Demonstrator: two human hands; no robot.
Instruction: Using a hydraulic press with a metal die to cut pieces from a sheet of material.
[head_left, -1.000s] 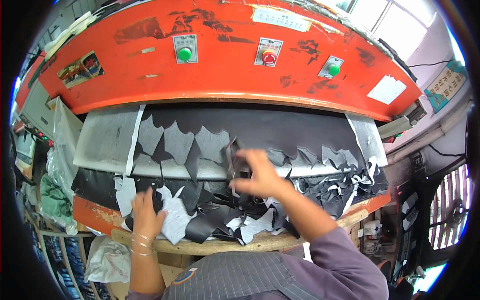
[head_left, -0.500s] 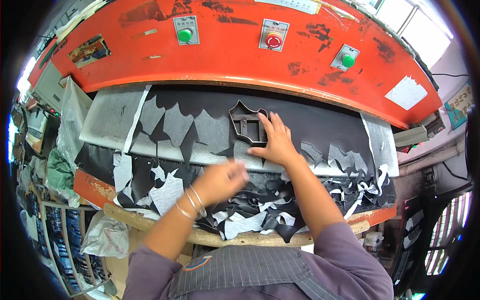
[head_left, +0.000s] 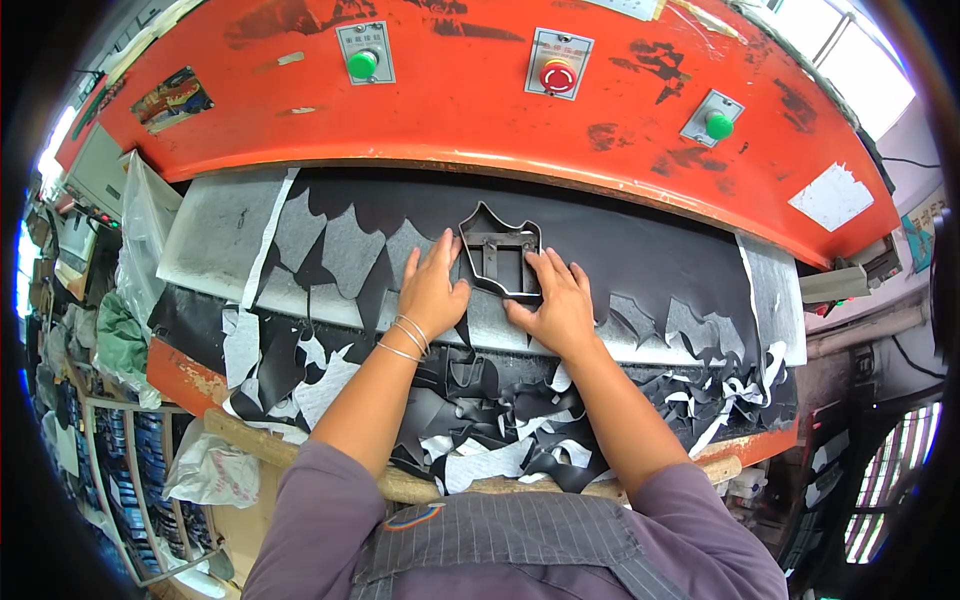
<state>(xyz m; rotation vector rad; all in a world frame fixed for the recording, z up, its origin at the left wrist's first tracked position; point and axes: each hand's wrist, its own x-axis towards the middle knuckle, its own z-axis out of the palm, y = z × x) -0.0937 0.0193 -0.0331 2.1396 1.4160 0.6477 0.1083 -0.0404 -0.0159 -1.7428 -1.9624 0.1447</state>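
A metal cutting die (head_left: 500, 240), a thin-walled outline with a crossbar inside, lies on a black sheet of material (head_left: 640, 250). My right hand (head_left: 560, 310) rests against the die's right side, fingers apart and thumb by its lower edge. On the other side my left hand (head_left: 432, 295), with bangles at the wrist, is stretched out next to the die's left wall; whether its fingertips touch it I cannot tell. Shaped holes along the sheet's near and left parts show the pale cutting board (head_left: 215, 240) beneath.
Behind the board stands a red press beam (head_left: 450, 110) with a green button (head_left: 362, 65), a red stop button (head_left: 557, 77) and another green button (head_left: 718, 125). Black and white offcuts (head_left: 490, 460) pile up in front, near a wooden rail (head_left: 265, 440). A plastic bag (head_left: 210, 465) is at left.
My left hand has moved up and forward from over the offcuts to the die's left side, its fingers spreading. My right hand has shifted slightly down along the die's right side.
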